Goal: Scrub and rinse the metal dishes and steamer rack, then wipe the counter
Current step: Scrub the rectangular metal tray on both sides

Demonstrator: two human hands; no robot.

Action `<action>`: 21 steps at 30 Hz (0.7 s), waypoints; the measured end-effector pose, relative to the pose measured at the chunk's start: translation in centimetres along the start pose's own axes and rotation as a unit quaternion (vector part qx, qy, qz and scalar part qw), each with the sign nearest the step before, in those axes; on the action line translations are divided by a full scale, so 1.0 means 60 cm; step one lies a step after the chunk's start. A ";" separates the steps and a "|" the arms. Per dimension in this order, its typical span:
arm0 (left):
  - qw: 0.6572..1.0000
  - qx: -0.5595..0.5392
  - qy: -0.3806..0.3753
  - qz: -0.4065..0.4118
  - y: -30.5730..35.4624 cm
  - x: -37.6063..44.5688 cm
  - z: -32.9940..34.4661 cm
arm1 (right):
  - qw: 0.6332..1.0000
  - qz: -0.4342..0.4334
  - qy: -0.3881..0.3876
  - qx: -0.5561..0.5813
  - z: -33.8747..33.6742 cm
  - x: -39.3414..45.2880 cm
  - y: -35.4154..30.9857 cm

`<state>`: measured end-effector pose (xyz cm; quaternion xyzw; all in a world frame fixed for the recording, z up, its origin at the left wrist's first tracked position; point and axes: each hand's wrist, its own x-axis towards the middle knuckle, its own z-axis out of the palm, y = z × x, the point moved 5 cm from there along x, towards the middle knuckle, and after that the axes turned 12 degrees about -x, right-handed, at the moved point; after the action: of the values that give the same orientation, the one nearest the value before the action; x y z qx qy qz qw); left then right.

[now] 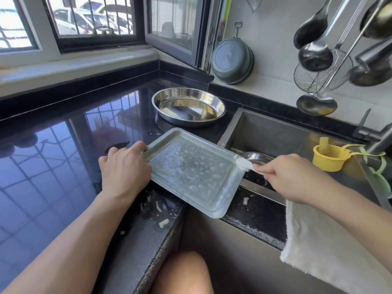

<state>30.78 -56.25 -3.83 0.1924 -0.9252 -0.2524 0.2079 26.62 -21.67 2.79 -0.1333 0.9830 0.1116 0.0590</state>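
The rectangular perforated steamer rack (192,170) is held at the centre of the frame, tilted, its right corner jutting over the sink (275,132) and its lower corner overhanging the counter's front edge. Its left rim is gripped by the left hand (124,167), fingers curled together over the edge. At the rack's right corner a small white brush (245,163) is pressed, its handle pinched between thumb and fingertips of the right hand (297,175). Soapy film is seen across the rack's face.

One round metal dish (188,106) is set on the black counter (63,155) above the rack, just beside the sink's left wall but apart from the rack. A second, smaller metal dish (257,157) is glimpsed down in the sink, partly hidden behind the brush. So two dishes and one rack are counted.

Wide bare counter is left open to the left of the frame; scraps of food (163,222) are scattered near the front edge, under the left wrist. One white cloth (314,240) is draped over the sink's front rim at lower right, under the right forearm. One yellow cup (328,158) is stood at the sink's right side. Ladles and a wire skimmer (318,75) are hung at upper right, crowding the room above the sink; their number cannot be told exactly.
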 end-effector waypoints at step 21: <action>1.000 -0.012 0.001 0.014 -0.002 0.006 0.000 | 0.998 -0.042 0.043 0.011 -0.046 0.155 -0.157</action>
<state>30.51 -56.54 -3.79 0.1768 -0.9246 -0.2604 0.2147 20.09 -33.49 2.19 -0.1782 0.9794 0.0926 0.0223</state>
